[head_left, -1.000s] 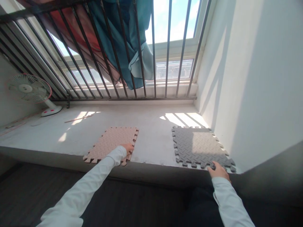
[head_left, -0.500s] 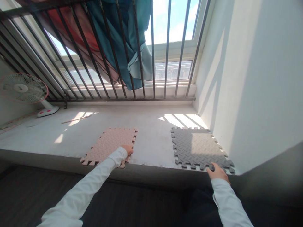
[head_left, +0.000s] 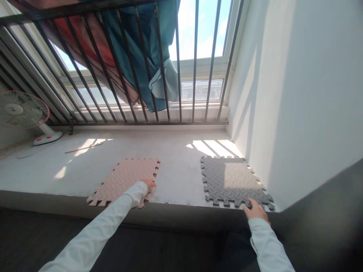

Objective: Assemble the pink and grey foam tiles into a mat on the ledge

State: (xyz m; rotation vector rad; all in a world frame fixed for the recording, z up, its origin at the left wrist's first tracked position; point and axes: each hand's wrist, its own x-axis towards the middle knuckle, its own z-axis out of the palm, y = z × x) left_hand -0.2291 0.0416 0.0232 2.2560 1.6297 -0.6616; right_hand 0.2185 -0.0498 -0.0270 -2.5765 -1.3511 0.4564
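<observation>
Your 2 hands each rest on the near edge of a foam puzzle mat, so by my reading the step in hand is taking hold of both mats where they lie on the window ledge (head_left: 176, 166). Your right hand (head_left: 255, 211) sits nearest you, fingers laid over the front corner of the grey mat (head_left: 231, 181), which lies close to the right wall (head_left: 297, 94); whether that grip is closed on the edge or only pressing flat, you cannot tell from here. Your left hand (head_left: 147, 184) reaches out on a long straight arm, palm down and fingers flat on the near right corner of the pink mat (head_left: 124, 179), open, not pinching. The 2 mats lie well apart. The next move calls for a firm hold on each toothed edge. Farther back stand the window bars (head_left: 195, 75), a teal cloth (head_left: 141, 49) and a small fan (head_left: 22, 113).
</observation>
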